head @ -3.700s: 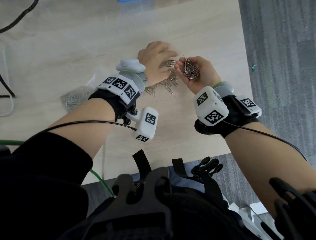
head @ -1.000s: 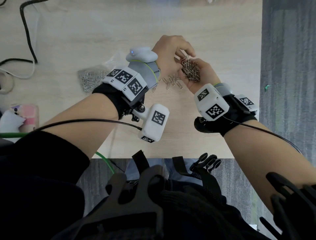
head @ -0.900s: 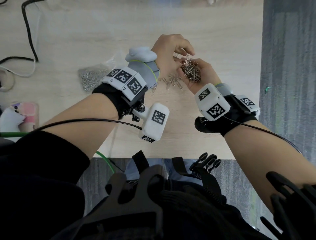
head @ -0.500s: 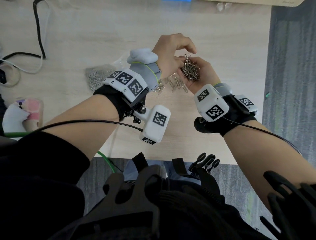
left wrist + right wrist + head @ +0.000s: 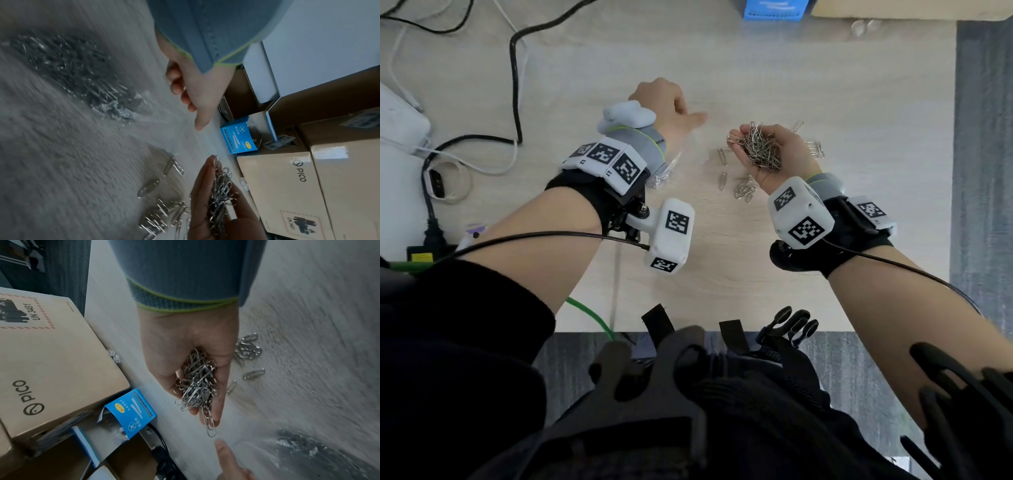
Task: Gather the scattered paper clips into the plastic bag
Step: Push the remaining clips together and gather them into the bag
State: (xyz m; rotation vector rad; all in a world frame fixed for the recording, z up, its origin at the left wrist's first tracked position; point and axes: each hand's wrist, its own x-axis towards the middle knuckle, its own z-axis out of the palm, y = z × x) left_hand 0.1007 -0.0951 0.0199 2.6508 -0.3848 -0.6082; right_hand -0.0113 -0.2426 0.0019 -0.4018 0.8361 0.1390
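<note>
A pale wood-grain bench (image 5: 774, 260) is seen from above, with grey carpet along its right edge and cardboard boxes (image 5: 308, 186) and a small blue box (image 5: 238, 136) set along its far edge. Black and white cables (image 5: 513, 85) are noted toward the far left corner. The right hand (image 5: 777, 150) is held palm up above the bench, right of centre, its fingers cupped around a heap of paper clips (image 5: 760, 147). Loose clips (image 5: 744, 190) are left on the bench just below and beside that hand. The left hand (image 5: 667, 106) is held left of centre, fingers loosely curled, thumb extended, nothing gripped. The plastic bag (image 5: 68, 69), already holding clips, is found lying flat under the left wrist; its mouth cannot be made out through blur.
</note>
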